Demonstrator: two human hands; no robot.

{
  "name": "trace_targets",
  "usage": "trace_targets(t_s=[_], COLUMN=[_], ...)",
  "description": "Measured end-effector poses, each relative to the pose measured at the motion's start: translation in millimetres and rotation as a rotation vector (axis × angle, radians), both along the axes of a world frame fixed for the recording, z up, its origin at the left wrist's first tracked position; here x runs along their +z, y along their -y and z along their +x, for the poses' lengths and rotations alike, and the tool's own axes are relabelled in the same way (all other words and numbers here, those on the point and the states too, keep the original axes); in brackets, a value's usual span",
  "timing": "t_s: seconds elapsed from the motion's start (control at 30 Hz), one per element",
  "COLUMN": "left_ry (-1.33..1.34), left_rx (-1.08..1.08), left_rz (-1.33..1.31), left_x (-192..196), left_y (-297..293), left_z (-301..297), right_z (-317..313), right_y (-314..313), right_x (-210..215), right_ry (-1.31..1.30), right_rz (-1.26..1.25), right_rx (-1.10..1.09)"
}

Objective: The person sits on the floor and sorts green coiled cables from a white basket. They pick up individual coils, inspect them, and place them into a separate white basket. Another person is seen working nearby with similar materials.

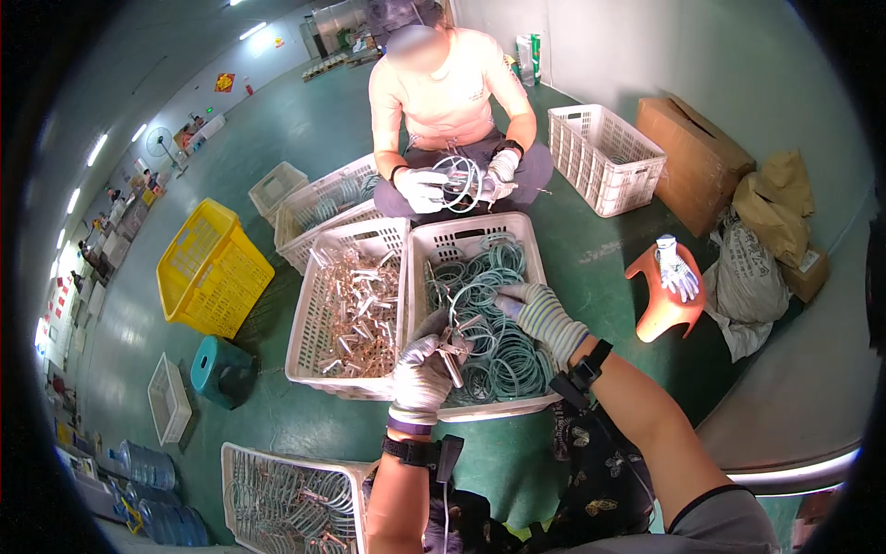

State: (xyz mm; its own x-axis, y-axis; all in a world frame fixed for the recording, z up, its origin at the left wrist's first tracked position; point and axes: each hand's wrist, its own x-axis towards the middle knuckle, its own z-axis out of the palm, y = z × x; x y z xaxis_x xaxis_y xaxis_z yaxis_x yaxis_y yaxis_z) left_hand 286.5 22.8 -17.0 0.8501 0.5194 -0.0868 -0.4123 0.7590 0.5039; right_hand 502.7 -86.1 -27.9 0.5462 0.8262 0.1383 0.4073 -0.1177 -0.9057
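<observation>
L hand (420, 374), in a striped knit glove, is over the L edge of the coil crate (498, 407), fingers closed on a shiny metal piece (453, 358). Piece = hard, smooth, silvery-coppery w/ tube-like arms; sits above that crate's near-L part. Its long axis slants: clearest arm points down toward the wearer, a bit to the R.

R hand (544, 319), same striped knit, reaches in over the crate's R side, fingers bent & nearly together at the coils (508, 360); can't tell if it grips one or just rests there. Coils = thin, glossy grey-green loops, round, heaped & tangled. Crate itself = white rigid plastic, slotted walls.

Directly L of the coil crate, touching or nearly so: parts crate (293, 332), same white plastic, full of jumbled copper-coloured pcs (360, 309). Beyond its far side: seated co-worker (452, 92), gloved hands w/ a pale wire loop (466, 180). R of it: smooth orange stool (657, 309) w/ a limp knit glove (678, 277) on top.
</observation>
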Motion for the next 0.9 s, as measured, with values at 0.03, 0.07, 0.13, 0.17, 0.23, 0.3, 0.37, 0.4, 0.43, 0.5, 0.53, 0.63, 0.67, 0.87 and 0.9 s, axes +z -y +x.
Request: trace_targets(t_s=[0.03, 0.07, 0.13, 0.17, 0.23, 0.3, 0.37, 0.4, 0.43, 0.5, 0.53, 0.63, 0.67, 0.87, 0.9], left_ry=[0.004, -0.011, -0.035, -0.026, -0.105, -0.209, -0.207, -0.22, -0.248, -0.242, -0.199, -0.142, -0.135, -0.223, -0.299], left_rx=[0.003, 0.054, 0.141, 0.165, 0.291, 0.41, 0.435, 0.449, 0.405, 0.243, 0.144, 0.051, 0.017, 0.162, 0.133], left_rz=[-0.011, 0.014, 0.068, 0.118, 0.218, 0.252, 0.263, 0.267, 0.354, 0.512, 0.574, 0.537, 0.523, 0.5, 0.594], left_x=[-1, -1, 4, -1, -12, -23, -23, -24, -31, -27, -19, -12, -6, -9, -12], left_y=[-1, -2, 0, -5, -11, -18, -18, -17, -17, 0, 14, 28, 28, 20, 20], left_z=[-3, -3, 0, -5, -14, -25, -24, -29, -34, -37, -36, -35, -38, -40, -41], right_z=[-1, -1, 21, 27, 30, 13, -10, -32, -38, -39, -35, -41, -46, -63, -67], right_y=[0, 0, 6, 6, 0, 4, 6, 12, 4, -6, -12, -19, -21, -9, -6], right_x=[3, 5, -16, -12, -5, 8, 15, 33, 31, 29, 22, 21, 19, 20, 30], right_ry=[-0.068, -0.135, -0.12, -0.163, -0.409, -0.218, 0.086, -0.081, -0.119, -0.124, -0.091, -0.193, -0.167, -0.106, -0.218], right_rz=[-0.022, -0.046, 0.042, 0.078, 0.137, 0.21, 0.443, 0.312, 0.255, 0.194, 0.188, -0.002, -0.014, -0.064, -0.119], right_rx=[0.01, 0.017, -0.083, -0.148, -0.219, -0.057, 0.116, 0.178, 0.123, 0.061, 0.062, 0.289, 0.41, 0.225, 0.196])
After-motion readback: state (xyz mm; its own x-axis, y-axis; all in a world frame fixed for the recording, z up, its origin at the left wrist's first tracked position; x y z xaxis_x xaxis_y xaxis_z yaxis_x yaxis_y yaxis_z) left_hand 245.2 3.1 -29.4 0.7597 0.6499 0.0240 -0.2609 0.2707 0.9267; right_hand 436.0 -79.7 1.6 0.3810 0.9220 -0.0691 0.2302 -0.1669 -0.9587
